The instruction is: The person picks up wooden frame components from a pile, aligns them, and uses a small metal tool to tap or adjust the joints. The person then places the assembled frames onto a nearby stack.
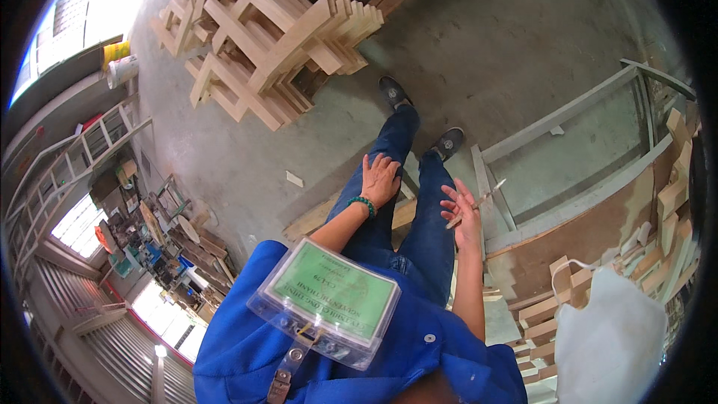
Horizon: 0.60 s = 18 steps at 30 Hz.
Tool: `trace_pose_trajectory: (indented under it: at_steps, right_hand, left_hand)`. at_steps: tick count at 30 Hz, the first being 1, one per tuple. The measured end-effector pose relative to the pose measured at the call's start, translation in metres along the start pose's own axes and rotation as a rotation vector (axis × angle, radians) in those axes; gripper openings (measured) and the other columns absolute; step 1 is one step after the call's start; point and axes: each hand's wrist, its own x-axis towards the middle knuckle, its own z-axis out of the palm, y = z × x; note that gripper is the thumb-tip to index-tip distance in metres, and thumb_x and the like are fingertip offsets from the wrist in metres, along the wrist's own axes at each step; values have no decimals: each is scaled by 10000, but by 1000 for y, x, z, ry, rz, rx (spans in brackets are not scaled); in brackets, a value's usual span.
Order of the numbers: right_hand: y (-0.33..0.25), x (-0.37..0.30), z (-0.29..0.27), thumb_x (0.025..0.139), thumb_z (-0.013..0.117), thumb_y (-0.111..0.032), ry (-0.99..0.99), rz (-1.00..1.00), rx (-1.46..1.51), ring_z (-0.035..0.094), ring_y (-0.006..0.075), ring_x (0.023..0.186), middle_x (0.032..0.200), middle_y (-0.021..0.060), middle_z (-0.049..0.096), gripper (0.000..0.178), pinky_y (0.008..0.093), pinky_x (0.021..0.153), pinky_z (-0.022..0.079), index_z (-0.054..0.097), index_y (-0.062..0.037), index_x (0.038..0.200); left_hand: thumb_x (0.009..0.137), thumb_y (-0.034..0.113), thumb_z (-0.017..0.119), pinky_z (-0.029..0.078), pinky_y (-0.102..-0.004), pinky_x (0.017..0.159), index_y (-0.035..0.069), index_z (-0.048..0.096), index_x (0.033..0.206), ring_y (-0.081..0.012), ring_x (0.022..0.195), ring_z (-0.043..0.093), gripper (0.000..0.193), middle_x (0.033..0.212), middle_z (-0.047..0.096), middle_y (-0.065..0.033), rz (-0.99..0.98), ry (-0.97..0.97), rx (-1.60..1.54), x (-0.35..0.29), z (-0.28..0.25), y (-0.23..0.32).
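Note:
My left hand (pixel 381 179) lies on my left thigh, its fingers a little spread and nothing in it. A green bead bracelet (pixel 364 206) circles that wrist. Over by my right leg, my right hand (pixel 467 218) is raised with the palm partly turned up. It grips a slim brown pen-like stick (pixel 488 195) with a pale pointed tip; its exact kind cannot be made out. A badge (pixel 329 295) with a green card in a clear sleeve hangs over my blue shirt.
Stacked pale wooden frames (pixel 288 45) stand on the floor (pixel 508 52) ahead to the left. A grey metal frame (pixel 568 116) is at right, beside piled wood blocks (pixel 542 322). White cloth (pixel 613 337) hangs lower right. Tools and boards (pixel 161 243) crowd the left side.

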Motion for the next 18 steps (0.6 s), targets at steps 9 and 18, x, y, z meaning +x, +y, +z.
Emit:
trace_pose_trajectory:
  at_steps: [9, 18]
  right_hand:
    - [26, -15, -16, 955, 469, -221, 14, 75, 17, 616, 128, 787, 1164, 114, 605, 403, 240, 591, 524, 448, -94, 1337]
    - [-6, -68, 2, 954, 465, -303, -154, -73, -120, 593, 143, 860, 1199, 51, 583, 376, 282, 678, 508, 510, -111, 1274]
  left_hand:
    - [797, 292, 602, 173, -630, 1049, 130, 561, 1173, -295, 1107, 554, 411, 1053, 646, -85, -180, -172, 12, -11, 0, 4]
    - [830, 276, 623, 468, -383, 882, 102, 604, 1171, -301, 1028, 603, 383, 1117, 636, -136, -73, -32, -262, -13, 4, 19]
